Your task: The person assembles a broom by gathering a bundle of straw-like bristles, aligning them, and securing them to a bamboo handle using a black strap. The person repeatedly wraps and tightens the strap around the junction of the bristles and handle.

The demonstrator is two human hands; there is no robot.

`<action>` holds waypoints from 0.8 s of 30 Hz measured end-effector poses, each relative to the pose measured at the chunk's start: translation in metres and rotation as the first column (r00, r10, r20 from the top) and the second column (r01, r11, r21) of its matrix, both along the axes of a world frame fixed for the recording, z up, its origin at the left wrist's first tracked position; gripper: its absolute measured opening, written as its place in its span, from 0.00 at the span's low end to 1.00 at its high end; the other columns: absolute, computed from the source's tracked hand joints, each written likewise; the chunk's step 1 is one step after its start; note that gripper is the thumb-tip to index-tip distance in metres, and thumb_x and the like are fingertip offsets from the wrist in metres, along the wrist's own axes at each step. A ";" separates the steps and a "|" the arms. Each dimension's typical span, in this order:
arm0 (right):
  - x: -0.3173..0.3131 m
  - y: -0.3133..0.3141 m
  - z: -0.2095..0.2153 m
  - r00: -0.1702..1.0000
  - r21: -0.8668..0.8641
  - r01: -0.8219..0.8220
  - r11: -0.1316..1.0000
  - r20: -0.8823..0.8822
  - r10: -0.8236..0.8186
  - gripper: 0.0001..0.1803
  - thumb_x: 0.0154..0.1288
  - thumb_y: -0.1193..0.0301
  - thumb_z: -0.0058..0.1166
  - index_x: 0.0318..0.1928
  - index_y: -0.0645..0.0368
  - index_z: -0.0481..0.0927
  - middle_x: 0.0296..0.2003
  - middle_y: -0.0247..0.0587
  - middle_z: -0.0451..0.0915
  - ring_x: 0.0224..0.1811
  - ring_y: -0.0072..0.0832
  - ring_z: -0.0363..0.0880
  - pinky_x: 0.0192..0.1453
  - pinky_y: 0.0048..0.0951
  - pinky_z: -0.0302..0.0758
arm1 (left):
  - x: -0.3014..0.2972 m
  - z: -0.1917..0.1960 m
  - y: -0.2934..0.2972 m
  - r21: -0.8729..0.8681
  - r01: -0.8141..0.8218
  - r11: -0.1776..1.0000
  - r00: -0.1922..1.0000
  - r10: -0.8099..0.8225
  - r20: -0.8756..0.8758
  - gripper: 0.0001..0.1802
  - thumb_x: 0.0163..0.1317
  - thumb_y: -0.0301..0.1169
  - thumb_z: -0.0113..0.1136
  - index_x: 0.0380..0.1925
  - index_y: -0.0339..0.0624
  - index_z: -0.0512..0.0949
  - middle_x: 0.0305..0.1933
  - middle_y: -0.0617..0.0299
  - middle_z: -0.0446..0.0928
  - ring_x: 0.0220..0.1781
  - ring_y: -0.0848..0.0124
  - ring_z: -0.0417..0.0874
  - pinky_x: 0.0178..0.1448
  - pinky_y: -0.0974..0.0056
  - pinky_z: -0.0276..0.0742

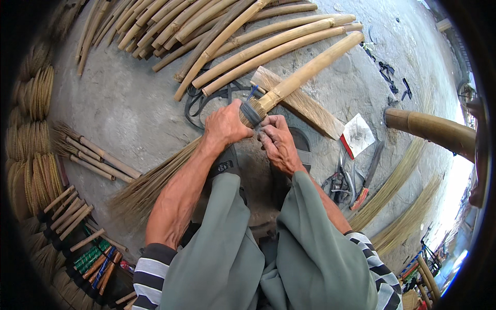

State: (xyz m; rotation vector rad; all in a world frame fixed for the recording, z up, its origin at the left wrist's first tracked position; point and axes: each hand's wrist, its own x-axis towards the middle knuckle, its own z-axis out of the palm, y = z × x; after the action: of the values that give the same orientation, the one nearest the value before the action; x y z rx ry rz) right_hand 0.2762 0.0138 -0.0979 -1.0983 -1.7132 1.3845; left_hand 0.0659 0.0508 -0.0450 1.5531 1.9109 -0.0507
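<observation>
A broom lies slantwise in front of me, its bamboo handle (310, 70) reaching up to the right and its straw bristles (155, 178) fanning out to the lower left. Dark grey rubber strip (251, 113) wraps the joint between straw and bamboo. My left hand (223, 125) grips the broom just below this wrap, thumb across the straw. Close beside the wrap, my right hand (279, 143) has its fingers curled and pinched together; what they hold is hidden. A wooden block (305, 106) lies under the handle. Loose dark strips (196, 103) lie behind my left hand.
Bamboo poles (170, 26) are piled at the far side. Pliers (339, 181) and a knife (373, 168) lie right of my knee, near a white scrap (357, 135). A thick bamboo post (431, 129) and straw bundles (398, 186) are farther right. Finished brooms (70, 214) stack at left.
</observation>
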 end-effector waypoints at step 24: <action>-0.025 0.012 0.036 0.996 0.154 0.013 0.988 0.082 -0.026 0.05 0.73 0.74 0.58 0.42 0.65 0.79 0.44 0.38 0.80 0.37 0.37 0.79 0.39 0.34 0.75 | 0.024 -0.025 -0.029 0.384 0.042 0.922 0.985 0.027 -0.171 0.23 0.62 0.40 0.76 0.48 0.38 0.78 0.45 0.42 0.89 0.48 0.42 0.94 0.53 0.41 0.88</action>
State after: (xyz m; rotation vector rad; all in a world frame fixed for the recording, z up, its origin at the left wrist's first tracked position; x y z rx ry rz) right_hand 0.2515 0.0255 -0.0621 -1.0974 -1.8306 1.1876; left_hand 0.0902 0.0214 -0.0705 1.8656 2.1473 0.2080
